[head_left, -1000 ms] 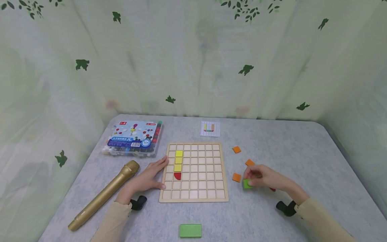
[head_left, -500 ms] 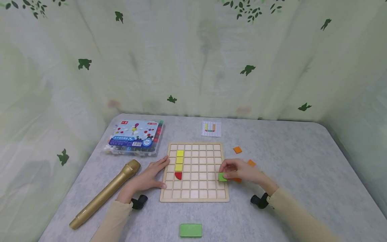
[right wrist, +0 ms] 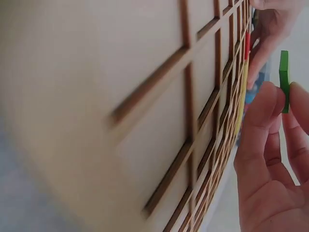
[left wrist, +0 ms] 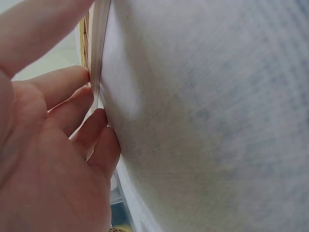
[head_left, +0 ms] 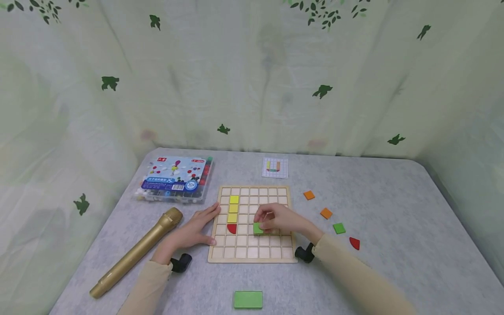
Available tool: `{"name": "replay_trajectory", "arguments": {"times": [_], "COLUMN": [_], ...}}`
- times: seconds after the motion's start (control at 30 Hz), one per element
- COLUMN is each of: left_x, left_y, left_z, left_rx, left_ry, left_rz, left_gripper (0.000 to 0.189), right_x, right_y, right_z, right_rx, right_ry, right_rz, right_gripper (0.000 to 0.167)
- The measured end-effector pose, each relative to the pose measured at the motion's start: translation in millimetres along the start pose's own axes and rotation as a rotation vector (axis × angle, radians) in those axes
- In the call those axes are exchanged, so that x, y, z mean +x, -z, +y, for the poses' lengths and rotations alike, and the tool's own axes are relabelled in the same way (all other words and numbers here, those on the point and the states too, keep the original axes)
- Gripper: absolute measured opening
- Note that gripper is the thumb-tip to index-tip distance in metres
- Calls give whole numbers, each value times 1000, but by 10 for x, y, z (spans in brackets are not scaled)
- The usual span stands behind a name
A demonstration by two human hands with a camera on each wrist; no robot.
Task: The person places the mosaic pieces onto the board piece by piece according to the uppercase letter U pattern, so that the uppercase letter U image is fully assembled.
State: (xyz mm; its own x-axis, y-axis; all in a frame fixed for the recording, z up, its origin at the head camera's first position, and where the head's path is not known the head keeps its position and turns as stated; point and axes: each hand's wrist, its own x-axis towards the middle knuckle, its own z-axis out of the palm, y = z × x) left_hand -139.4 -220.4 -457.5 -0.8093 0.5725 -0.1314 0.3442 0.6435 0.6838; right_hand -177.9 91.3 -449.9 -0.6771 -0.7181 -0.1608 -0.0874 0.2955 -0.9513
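Observation:
My right hand (head_left: 277,218) pinches a green square tile (right wrist: 284,72) between thumb and fingertip, above the middle of the wooden grid board (head_left: 252,260). In the right wrist view the tile stands edge-on, apart from the board. My left hand (head_left: 194,229) rests along the board's left edge with fingers spread; in the left wrist view its fingertips (left wrist: 82,75) touch the frame's side. On the board, yellow square tiles (head_left: 233,208) form a column, with a red quarter-round tile (head_left: 232,229) right below them.
Right of the board lie orange tiles (head_left: 326,213), another green tile (head_left: 339,228) and a red quarter-round tile. A pattern card (head_left: 275,168) lies behind the board. A gold microphone (head_left: 135,253) and a plastic case (head_left: 173,179) are at left. A green block (head_left: 248,300) sits in front.
My right hand has carried the green tile leftward from the loose tiles to over the board's middle. My left hand stays at the board's edge.

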Motion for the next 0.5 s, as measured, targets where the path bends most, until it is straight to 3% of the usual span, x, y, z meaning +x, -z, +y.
{"name": "replay_trajectory", "arguments": {"times": [0.2, 0.5], "left_x": [4, 10], "left_y": [1, -11], "left_z": [2, -10], "left_rx": [7, -11], "left_ry": [5, 32], "left_rz": [4, -4], "left_gripper": [92, 93], "right_x": [210, 415], "right_y": [-133, -271], "right_z": [-110, -193], "right_rx": [-46, -328], "right_ry": [-26, -17], "right_rz": [4, 42], "right_gripper": [10, 13]}}
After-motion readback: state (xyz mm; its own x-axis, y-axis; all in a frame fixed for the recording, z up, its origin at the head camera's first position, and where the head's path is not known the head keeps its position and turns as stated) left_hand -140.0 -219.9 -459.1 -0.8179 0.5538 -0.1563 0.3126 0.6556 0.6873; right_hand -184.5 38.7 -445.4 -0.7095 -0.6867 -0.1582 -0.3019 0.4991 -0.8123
